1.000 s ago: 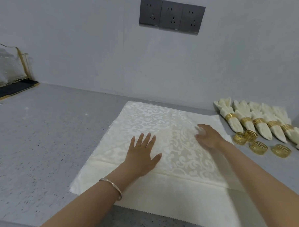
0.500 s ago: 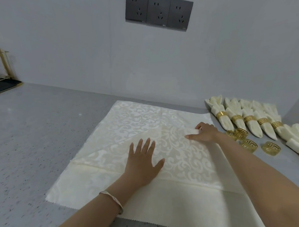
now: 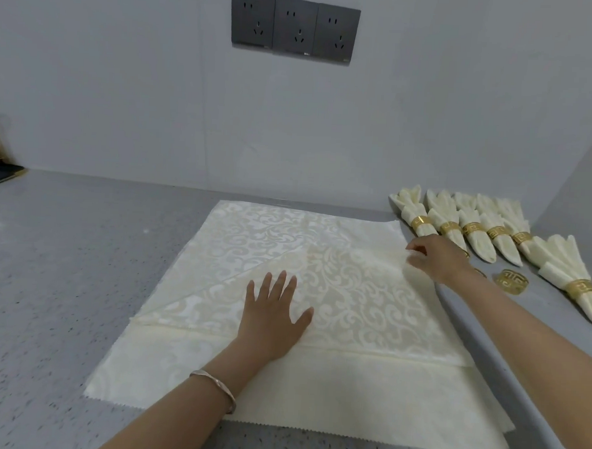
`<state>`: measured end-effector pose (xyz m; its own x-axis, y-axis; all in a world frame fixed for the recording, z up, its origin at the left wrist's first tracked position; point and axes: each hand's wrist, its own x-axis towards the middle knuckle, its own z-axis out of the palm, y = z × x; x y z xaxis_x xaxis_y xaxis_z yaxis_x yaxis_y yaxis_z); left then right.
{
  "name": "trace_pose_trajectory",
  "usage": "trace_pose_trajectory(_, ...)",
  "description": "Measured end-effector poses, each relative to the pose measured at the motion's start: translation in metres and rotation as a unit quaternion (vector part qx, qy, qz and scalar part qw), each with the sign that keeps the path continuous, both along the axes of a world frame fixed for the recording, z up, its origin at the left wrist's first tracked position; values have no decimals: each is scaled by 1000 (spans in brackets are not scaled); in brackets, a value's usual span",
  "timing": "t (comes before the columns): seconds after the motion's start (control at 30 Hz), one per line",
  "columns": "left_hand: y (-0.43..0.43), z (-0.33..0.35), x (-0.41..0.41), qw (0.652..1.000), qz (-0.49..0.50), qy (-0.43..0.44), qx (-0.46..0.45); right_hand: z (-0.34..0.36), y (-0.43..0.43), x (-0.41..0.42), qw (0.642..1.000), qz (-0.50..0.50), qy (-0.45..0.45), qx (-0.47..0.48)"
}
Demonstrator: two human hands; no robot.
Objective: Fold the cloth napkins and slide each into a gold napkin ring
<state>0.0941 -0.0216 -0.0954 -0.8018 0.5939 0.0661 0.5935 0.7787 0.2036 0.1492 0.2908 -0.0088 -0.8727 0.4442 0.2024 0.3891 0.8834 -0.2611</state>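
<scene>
- Napkin (image 3: 270,243): cream damask with a scroll pattern and a zigzag-cut hem. It lies flat on the table (image 3: 65,265) at centre frame, with one corner folded over on the diagonal.
- My left hand (image 3: 273,318): fingers spread, palm flat on the fold in mid-cloth.
- My right hand (image 3: 432,259): fingers pinching the flap at the cloth's right edge.
- Loose gold ring (image 3: 511,282): fretwork band, just right of that wrist.
- Ringed napkins (image 3: 474,228): a row at right of frame.
- Table: grey, speckled.
</scene>
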Motion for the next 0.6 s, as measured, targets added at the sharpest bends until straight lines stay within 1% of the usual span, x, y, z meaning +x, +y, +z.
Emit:
trace_pose_trajectory(0.03, 0, 1, 0, 1000, -1, -2, -3, -2, -12, 6, 998, 17, 58, -12)
trace_pose_trajectory(0.1, 0, 1, 1, 1000, -1, -4, -5, -8, -49, 19, 984, 53, 159, -65)
trace_pose_trajectory(0.17, -1, 2, 0, 1000, -2, -12, -10, -19, -91, 29, 972, 73, 194, -113)
trace_pose_trajectory(0.33, 1, 6, 0, 999, -5, -32, -12, -56, -163, 45, 958, 102, 178, -198)
trace_pose_trajectory(0.5, 0, 8, 0, 999, -17, -43, -6, -77, -181, 52, 950, 163, 153, -218)
trace_pose_trajectory(0.6, 0, 9, 0, 998, -41, -39, -6, -84, -180, 56, 951, 192, 143, -198)
